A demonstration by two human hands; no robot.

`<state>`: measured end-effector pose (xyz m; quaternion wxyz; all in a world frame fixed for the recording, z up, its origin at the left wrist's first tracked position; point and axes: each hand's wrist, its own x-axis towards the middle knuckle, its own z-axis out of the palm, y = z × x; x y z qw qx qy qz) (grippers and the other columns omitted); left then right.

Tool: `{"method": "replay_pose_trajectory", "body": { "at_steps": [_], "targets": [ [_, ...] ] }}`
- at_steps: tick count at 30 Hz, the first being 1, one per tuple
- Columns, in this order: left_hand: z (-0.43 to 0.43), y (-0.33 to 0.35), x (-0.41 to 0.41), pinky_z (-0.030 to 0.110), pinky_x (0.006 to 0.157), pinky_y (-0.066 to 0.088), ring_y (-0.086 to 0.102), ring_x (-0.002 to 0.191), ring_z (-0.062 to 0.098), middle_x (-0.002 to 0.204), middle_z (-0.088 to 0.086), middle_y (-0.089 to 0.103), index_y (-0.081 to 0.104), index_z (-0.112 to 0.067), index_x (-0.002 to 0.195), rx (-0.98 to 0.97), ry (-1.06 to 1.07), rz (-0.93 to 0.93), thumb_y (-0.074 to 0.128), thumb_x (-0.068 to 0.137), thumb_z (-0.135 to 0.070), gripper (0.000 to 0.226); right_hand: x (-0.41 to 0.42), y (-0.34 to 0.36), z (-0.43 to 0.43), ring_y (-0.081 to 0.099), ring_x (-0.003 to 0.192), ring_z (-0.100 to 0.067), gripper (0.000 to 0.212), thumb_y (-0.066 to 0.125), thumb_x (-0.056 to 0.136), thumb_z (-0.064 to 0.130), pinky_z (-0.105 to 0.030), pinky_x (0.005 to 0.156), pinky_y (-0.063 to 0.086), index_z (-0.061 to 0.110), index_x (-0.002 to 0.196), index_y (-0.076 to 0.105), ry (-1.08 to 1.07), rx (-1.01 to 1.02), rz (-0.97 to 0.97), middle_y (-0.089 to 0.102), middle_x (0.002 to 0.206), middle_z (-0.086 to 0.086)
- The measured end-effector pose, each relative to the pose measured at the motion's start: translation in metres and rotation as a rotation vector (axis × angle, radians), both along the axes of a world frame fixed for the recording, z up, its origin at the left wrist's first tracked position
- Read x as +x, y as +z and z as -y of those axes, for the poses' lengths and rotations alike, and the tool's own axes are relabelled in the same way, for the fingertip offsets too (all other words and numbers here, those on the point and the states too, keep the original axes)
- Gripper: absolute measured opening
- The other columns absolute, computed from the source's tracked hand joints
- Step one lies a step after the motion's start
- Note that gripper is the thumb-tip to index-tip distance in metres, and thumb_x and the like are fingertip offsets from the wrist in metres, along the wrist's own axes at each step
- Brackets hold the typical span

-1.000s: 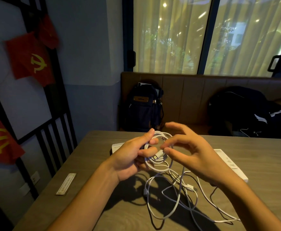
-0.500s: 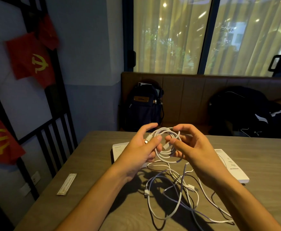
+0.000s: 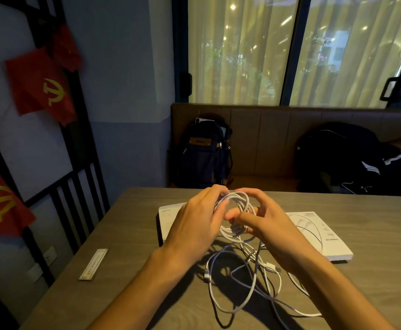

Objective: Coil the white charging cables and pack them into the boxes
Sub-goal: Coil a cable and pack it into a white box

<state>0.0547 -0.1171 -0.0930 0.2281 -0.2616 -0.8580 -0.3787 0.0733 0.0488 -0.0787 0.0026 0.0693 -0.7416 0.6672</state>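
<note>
Okay, both hands up over the middle of the bench (image 3: 123, 246), just above its surface; left hand (image 3: 194, 225) curled round the left side of the coiled cable (image 3: 238, 201), back of hand toward camera; right hand (image 3: 273, 227) grips the right side of the same coil, thumb and fingers wrapped round the loops; coil is white, several turns, held roughly upright between the two hands; its tail drops to the bench into the loose cables (image 3: 242, 303), a white tangle lying near side of the hands, between the forearms; one plug (image 3: 206, 275) at the left edge of the tangle, another plug (image 3: 272, 267) near the right wrist; left box (image 3: 168, 220) flat and white, partly hidden behind the left hand; right box (image 3: 313, 234) flat and white, right of the right hand, cable drawing on its lid; small label strip (image 3: 94, 264) on the bench, well left; backpack (image 3: 204, 153) and dark jacket (image 3: 337, 158) on the padded seat (image 3: 266, 139) at far side; red flags (image 3: 39, 84) on left wall.
</note>
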Motion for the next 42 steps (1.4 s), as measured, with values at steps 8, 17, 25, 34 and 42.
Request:
{"method": "replay_pose_trajectory", "body": {
  "at_steps": [8,17,25,34,42],
  "targets": [
    [0.006,0.003,-0.006,0.020,0.082,0.049,0.058,0.096,0.003,0.108,-0.008,0.060,0.060,-0.026,0.137,0.058,0.066,0.029,0.042,0.108,-0.017,0.035,0.003,0.002,0.003,0.072,0.101,-0.020,0.037,0.064,0.096,0.030,-0.035,0.089,0.057,0.033,0.132,0.058,0.197,0.015,-0.013,0.075,0.105,-0.006],
    [0.009,0.010,-0.010,0.008,0.074,0.049,0.062,0.096,-0.007,0.100,-0.014,0.070,0.067,-0.028,0.113,0.279,0.043,0.169,0.043,0.108,-0.017,0.027,0.007,0.012,-0.009,0.066,0.105,-0.020,0.046,0.060,0.091,-0.004,-0.024,0.095,0.054,0.031,0.120,0.069,0.315,0.136,-0.050,0.074,0.106,0.000],
    [0.013,0.012,-0.013,0.014,0.073,0.045,0.062,0.087,-0.004,0.106,-0.014,0.070,0.071,-0.034,0.112,0.296,-0.050,0.244,0.050,0.106,-0.031,0.022,0.006,0.007,-0.004,0.066,0.090,-0.023,0.023,0.057,0.099,0.020,-0.031,0.084,0.055,0.029,0.107,0.077,0.186,0.322,-0.082,0.076,0.093,0.001],
    [0.014,0.011,-0.016,0.011,0.067,0.047,0.063,0.092,-0.005,0.098,-0.015,0.071,0.070,-0.033,0.103,0.387,0.097,0.202,0.047,0.107,-0.020,0.026,0.011,0.008,-0.002,0.064,0.072,-0.007,0.026,0.047,0.105,0.021,-0.024,0.072,0.056,0.021,0.088,0.067,0.244,0.583,-0.103,0.071,0.080,-0.001],
    [0.019,0.016,-0.015,0.015,0.054,0.045,0.060,0.063,-0.002,0.081,-0.015,0.072,0.072,-0.024,0.101,0.593,0.046,0.285,0.052,0.105,-0.019,0.021,0.015,0.010,0.003,0.059,0.071,-0.019,0.028,0.050,0.104,0.018,-0.031,0.067,0.052,0.036,0.123,0.060,0.306,0.289,-0.079,0.065,0.074,0.000]
  ]
}}
